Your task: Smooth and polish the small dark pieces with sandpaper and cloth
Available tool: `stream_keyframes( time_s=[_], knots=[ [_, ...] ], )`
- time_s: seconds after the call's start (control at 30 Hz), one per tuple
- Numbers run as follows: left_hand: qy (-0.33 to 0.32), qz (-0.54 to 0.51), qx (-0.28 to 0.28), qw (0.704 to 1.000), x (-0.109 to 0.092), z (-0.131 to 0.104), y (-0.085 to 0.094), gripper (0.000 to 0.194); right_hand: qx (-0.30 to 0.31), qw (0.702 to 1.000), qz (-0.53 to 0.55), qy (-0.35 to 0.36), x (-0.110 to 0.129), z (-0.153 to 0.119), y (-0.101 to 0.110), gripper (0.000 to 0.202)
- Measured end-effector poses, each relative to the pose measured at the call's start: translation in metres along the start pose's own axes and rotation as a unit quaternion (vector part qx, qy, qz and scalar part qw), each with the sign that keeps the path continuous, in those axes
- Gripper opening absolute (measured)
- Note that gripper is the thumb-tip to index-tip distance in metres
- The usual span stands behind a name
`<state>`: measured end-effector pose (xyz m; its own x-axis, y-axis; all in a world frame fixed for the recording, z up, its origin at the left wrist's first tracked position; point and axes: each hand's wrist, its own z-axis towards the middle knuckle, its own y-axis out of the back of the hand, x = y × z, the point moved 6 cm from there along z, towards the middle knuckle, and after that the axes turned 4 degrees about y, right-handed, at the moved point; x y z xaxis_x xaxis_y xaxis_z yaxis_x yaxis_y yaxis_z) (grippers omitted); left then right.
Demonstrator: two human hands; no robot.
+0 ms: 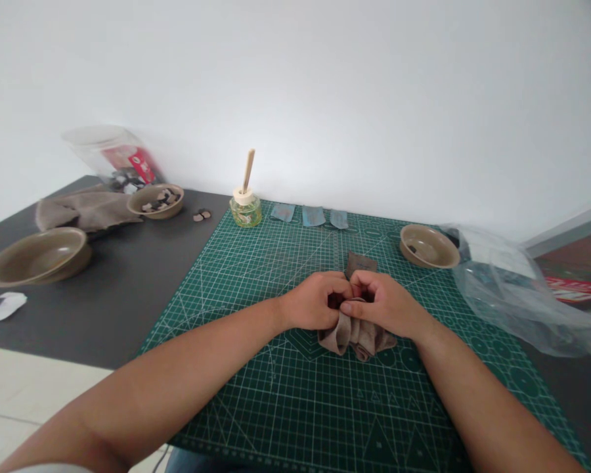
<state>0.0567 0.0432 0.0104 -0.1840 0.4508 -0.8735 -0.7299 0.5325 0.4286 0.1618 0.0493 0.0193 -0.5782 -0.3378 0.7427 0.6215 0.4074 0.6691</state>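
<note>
My left hand [318, 300] and my right hand [381, 302] meet over the green cutting mat [256, 368]. Both have their fingers closed on a bunched brown cloth [357, 335], which hangs in folds below the fingertips and rests on the mat. The fingertips come together at the cloth's upper part, and what lies between them is partly hidden. Just behind the hands a small dark brown square of fabric [360, 263] stands out, its lower edge covered by the fingers; whether it is joined to the cloth I cannot tell.
Behind stand a glass bottle with a wooden stick [246, 209] and several small bluish packets [314, 216]. To the right are a bowl [429, 246] and a clear plastic bag [512, 295]. Leftward lie a bowl of small pieces [172, 211], another bowl [39, 259] and brown fabric [91, 209].
</note>
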Motion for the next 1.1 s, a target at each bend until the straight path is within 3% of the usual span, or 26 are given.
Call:
stream_keyframes(
  time_s=[1.1],
  knots=[
    [-0.003, 0.011, 0.0, 1.0, -0.0002, -0.0004, -0.0003, 0.012, 0.003, 1.0, 0.004, 0.006, -0.0003, -0.0001, -0.0001, 0.034]
  ],
)
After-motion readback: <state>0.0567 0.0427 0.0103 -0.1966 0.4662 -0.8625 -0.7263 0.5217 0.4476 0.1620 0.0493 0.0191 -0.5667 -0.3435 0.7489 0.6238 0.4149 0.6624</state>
